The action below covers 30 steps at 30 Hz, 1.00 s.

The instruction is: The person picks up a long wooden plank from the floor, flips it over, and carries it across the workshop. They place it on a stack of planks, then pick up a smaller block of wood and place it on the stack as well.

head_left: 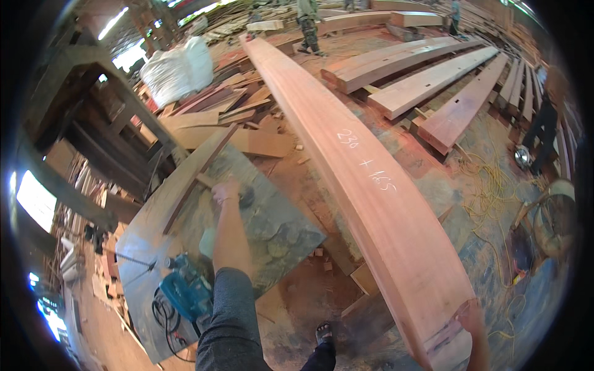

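Nearest, at seven o'clock, a grey sleeve (230, 321) is seen; at nine, a short wooden piece (205, 180) is held in the closed left hand (226, 190) over a metal-topped table (294, 235). From eleven o'clock to five, a long reddish timber beam (377, 204) is stretched, touched at four by the right hand (472, 316), whose grip cannot be told.
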Available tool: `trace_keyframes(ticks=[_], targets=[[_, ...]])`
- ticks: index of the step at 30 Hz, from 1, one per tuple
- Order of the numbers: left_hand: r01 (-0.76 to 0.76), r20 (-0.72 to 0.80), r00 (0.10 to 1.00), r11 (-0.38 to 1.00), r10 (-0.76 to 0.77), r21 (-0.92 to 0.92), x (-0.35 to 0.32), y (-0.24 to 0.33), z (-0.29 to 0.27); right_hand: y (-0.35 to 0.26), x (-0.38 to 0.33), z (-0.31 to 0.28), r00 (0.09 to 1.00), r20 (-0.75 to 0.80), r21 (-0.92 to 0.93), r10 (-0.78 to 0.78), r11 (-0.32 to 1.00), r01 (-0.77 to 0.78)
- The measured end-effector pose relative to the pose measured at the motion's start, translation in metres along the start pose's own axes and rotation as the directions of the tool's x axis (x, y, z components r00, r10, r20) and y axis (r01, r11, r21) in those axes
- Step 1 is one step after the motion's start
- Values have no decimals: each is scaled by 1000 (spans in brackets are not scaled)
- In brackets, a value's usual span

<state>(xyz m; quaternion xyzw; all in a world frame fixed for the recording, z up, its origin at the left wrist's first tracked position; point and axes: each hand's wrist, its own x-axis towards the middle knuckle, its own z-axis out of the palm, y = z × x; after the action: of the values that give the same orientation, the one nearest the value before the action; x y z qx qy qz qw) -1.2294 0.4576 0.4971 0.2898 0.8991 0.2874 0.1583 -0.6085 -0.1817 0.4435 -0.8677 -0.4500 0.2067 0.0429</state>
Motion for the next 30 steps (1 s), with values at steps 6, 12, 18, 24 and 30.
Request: trace_keyframes(ticks=[6, 12, 18, 24, 30], targets=[[-154, 172, 976, 982, 135, 105, 72, -16, 14, 1, 0, 7, 997, 11, -76, 78, 994, -77], [-74, 299, 944, 973, 138, -217, 92, 6, -1, 13, 3, 18, 1000, -9, -62, 21, 998, -21], [79, 320, 937, 805, 142, -588, 36, 36, -34, 2, 5, 5, 995, 99, -123, -30, 991, 42], [-427, 102, 832, 747, 545, -509, -108, 62, -37, 2, -1, 6, 999, -7, 87, 54, 995, -53], [-416, 109, 731, 566, 674, -711, -349, 25, -67, 8, 10, 12, 986, 27, -261, -163, 951, 165]])
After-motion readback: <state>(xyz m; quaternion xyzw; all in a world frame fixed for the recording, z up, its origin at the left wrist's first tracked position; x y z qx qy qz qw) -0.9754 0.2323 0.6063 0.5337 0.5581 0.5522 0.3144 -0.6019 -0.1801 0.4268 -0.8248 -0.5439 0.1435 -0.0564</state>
